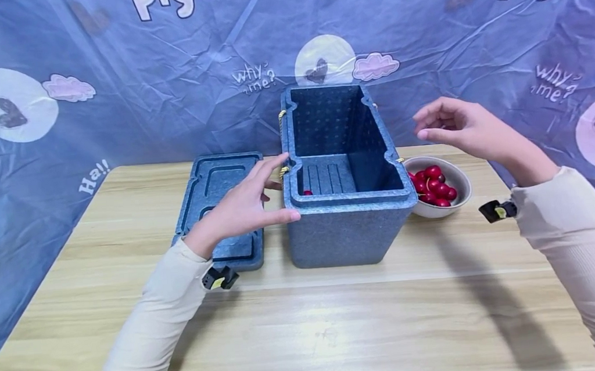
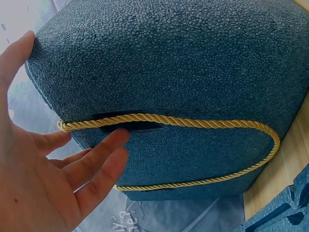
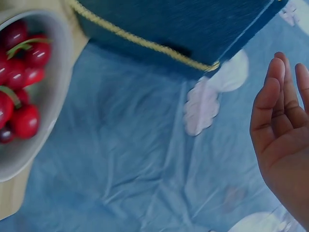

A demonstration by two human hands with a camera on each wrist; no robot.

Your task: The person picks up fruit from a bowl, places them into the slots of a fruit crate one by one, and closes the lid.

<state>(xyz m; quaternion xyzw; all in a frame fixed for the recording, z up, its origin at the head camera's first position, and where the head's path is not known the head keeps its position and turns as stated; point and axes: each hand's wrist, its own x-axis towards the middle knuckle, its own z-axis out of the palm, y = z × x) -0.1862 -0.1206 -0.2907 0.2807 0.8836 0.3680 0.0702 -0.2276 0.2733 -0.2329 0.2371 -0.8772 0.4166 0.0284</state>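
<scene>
Foam box [image 1: 349, 216] – lid [image 1: 218, 197] off, interior reachable. Your left hand [image 1: 244, 207] fingers straight, steadying box side. Your right hand [image 1: 460, 126] relaxed, empty – above cherry bowl [image 1: 460, 187].

bowl [image 3: 34, 140] cut off at left edge, box [image 1: 346, 173] hiding bowl's left rim

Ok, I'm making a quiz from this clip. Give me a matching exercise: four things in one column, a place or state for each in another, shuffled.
Things:
1. foam cooler box
2. foam lid
3. bowl of cherries
4. right hand

Places or states:
A. lying flat on the table, left of the box
B. raised in the air, holding nothing
C. standing open mid-table
D. right of the box

Pairs: 1-C, 2-A, 3-D, 4-B
</scene>
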